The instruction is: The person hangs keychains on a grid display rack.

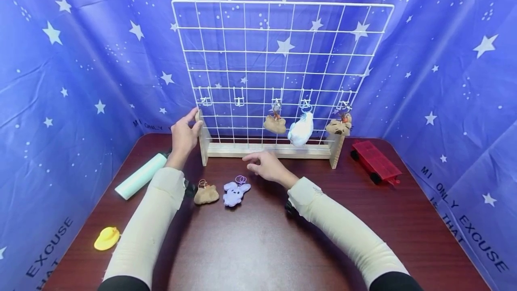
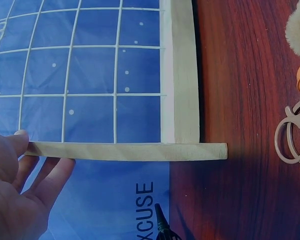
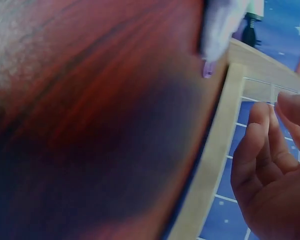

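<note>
head view: left hand [image 1: 184,136] pinches the left wooden upright [image 1: 203,147] of the white wire rack [image 1: 282,2], thumb and fingers on opposite faces; timber pale, square-edged. right hand [image 1: 267,166] is near the wooden base bar [image 1: 230,149], fingers loosely curled, holding nothing. rack, a thin rectangular mesh, stands toward the back of the glossy reddish-brown table [image 1: 242,250]. three soft plush charms [image 1: 300,130] hang from its hooks [image 1: 239,101]; a tan plush [image 1: 207,195] and a lilac rabbit plush [image 1: 233,195] lie near each other between the forearms.
</note>
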{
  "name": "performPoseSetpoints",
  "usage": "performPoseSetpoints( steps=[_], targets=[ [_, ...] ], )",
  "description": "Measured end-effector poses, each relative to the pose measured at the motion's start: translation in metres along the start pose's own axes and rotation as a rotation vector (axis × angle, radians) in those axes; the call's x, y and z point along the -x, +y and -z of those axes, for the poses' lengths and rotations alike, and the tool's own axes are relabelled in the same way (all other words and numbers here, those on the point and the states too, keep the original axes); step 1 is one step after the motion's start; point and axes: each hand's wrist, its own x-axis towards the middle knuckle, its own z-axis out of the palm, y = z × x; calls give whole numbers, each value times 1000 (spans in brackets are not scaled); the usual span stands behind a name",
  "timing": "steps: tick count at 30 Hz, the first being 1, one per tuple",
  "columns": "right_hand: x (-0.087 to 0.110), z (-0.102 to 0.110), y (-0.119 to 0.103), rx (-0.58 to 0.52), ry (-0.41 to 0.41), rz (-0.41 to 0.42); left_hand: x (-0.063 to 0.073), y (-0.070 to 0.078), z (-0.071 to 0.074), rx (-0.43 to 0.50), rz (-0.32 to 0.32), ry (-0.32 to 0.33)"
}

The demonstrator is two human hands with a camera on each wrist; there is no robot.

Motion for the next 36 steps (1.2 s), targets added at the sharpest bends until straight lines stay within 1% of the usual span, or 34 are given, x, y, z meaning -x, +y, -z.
performPoseSetpoints(
  steps=[5,13,17,27,32,36],
  targets=[
    [-3,-13,4,51,-63,4,1,1,1,-3,1,-10],
    [-11,-29,7,241,-126,33,1,3,0,-3,0,-1],
    [-13,-35,8,292,-175,21,2,4,1,-5,6,-5],
    [-13,-37,3,325,-198,-20,3,3,0,-12,29,-6],
    [-13,-38,2,331,-176,-15,2,3,1,-6,14,-2],
    [-13,-37,1,296,-155,-30,2,3,1,-5,4,2]
  ],
)
